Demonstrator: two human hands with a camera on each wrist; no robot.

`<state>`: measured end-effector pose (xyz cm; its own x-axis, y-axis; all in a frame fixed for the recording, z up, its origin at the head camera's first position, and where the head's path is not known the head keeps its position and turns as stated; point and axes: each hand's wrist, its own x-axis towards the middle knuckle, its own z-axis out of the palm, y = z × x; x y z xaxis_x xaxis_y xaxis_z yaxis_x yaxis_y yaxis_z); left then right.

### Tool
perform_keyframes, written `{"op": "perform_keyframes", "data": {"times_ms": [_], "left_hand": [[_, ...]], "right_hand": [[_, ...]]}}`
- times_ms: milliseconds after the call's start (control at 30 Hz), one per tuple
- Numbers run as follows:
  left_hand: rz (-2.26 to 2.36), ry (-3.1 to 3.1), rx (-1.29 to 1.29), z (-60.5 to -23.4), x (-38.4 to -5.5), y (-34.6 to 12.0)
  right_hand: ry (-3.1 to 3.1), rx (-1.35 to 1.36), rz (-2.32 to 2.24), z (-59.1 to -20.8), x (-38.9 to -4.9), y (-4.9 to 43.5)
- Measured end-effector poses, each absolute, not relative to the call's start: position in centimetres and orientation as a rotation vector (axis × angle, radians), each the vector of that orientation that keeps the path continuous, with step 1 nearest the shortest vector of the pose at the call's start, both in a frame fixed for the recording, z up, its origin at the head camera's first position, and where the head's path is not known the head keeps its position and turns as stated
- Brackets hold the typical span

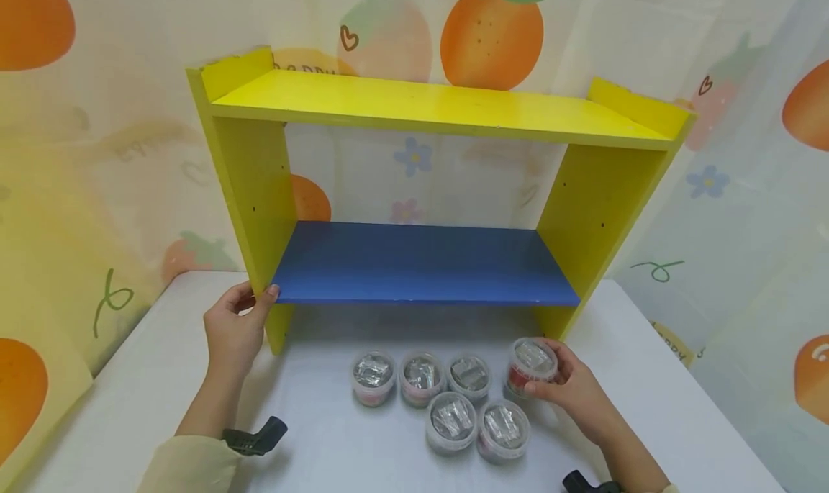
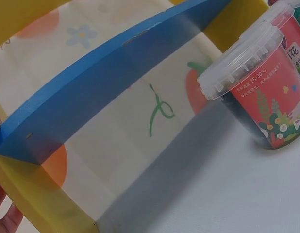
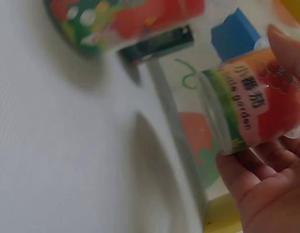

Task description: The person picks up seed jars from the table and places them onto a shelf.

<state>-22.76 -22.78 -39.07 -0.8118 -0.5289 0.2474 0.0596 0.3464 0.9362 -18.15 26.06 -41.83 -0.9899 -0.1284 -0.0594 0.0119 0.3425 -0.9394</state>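
Head view showed me the left hand (image 1: 236, 325) gripping the shelf unit (image 1: 421, 263) at eight o'clock, the right hand (image 1: 576, 386) clasping a tub (image 1: 531, 363) at four.

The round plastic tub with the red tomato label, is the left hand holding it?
No, the right hand grips the tub; the left hand holds a flat yellow panel.
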Motion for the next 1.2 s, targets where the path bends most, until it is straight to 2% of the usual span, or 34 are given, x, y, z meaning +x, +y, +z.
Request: {"op": "perform_keyframes", "data": {"times_ms": [533, 800, 1200], "left_hand": [[-1.52, -2.1, 0.418, -39.0, -23.0, -22.6], [-1.513, -2.11, 0.416, -38.8, -23.1, -22.6], [-1.507, -2.098, 0.388, -39.3, -22.8, -22.7]], "right_hand": [[2.585, -0.073, -1.889, -37.9, -17.9, 23.8], [2.578, -0.224, -2.032, -36.7, -17.9, 22.4], [2.61, -0.144, -2.126, -34.0, -20.3, 20.3]]}}
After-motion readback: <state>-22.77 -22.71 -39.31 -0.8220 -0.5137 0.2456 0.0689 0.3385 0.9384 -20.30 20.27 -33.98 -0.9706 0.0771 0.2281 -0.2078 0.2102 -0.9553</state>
